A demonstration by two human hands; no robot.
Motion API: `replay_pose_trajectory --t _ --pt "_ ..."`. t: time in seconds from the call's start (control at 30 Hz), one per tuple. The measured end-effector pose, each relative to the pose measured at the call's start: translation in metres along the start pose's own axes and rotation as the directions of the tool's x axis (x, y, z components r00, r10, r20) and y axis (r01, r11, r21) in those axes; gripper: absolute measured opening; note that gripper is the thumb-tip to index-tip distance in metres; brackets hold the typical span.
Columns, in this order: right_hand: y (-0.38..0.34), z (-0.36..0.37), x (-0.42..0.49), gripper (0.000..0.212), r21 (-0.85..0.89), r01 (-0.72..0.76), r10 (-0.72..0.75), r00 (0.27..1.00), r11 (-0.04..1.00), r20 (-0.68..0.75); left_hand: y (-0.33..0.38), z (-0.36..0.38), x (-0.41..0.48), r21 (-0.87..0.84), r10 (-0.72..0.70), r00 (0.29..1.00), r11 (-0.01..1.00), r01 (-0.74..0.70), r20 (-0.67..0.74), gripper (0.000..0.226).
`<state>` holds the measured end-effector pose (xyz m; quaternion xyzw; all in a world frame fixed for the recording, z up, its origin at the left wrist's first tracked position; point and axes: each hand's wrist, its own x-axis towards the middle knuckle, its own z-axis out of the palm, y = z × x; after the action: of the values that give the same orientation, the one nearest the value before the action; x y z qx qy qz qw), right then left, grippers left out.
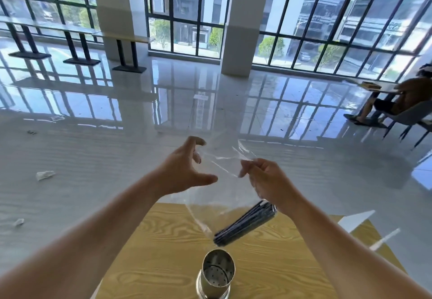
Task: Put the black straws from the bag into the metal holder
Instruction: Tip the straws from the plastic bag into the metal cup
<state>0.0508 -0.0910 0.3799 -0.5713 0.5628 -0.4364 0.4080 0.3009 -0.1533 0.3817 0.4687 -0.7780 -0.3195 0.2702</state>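
Above a yellow wood-grain table [163, 247], both bare hands are working at a clear plastic bag [217, 181]. The right hand [268, 181] is pinching the bag's upper edge between closed fingertips, so the bag is hanging in the air. The left hand [184, 170] is hovering just beside the bag with fingers spread and curled, gripping nothing. A bundle of black straws [245, 225] is lying tilted inside the lower end of the bag, partly hidden behind the right wrist. Directly below, the metal holder [217, 273] is standing upright on the table, its perforated base showing and no straws visible inside. Crumpled paper scraps [44, 174] are lying on the glossy floor [93, 149].
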Motion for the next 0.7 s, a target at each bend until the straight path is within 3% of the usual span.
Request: replay_pose_trajectory --t 0.07,0.13,0.27,0.33,0.43,0.57,0.7 --pt "-0.004 0.004 -0.002 0.032 -0.043 -0.002 0.001 1.000 0.999 -0.022 -0.008 -0.006 0.004 0.050 0.042 0.990 0.998 -0.036 -0.131 0.042" --pt "-0.007 0.006 -0.004 0.027 -0.057 -0.002 -0.001 0.999 0.998 -0.052 -0.010 -0.012 0.005 0.089 0.055 0.974 0.995 -0.036 -0.219 0.022" --pt "-0.011 0.010 -0.007 0.025 -0.034 0.008 -0.011 0.997 0.999 -0.080 -0.007 -0.005 -0.001 0.461 0.382 0.843 0.868 -0.186 -0.378 0.049" --pt "-0.012 0.009 -0.009 0.027 -0.027 0.024 -0.026 0.998 0.999 -0.058 -0.001 0.002 -0.002 0.509 0.446 0.855 0.818 -0.269 -0.266 0.046" --pt "-0.008 -0.001 -0.008 0.028 -0.032 0.028 -0.029 0.999 0.999 -0.033 0.007 0.013 0.003 0.351 0.264 0.960 0.911 -0.217 -0.092 0.051" --pt "0.002 -0.020 -0.002 0.027 -0.079 0.042 -0.044 0.999 0.996 -0.017 0.017 0.021 0.013 0.329 0.208 0.973 0.930 -0.165 -0.098 0.003" --pt "0.015 -0.037 0.007 0.028 -0.168 0.043 -0.053 0.997 0.985 -0.053 0.032 0.022 0.017 0.253 0.131 0.991 0.959 -0.123 -0.016 0.006"
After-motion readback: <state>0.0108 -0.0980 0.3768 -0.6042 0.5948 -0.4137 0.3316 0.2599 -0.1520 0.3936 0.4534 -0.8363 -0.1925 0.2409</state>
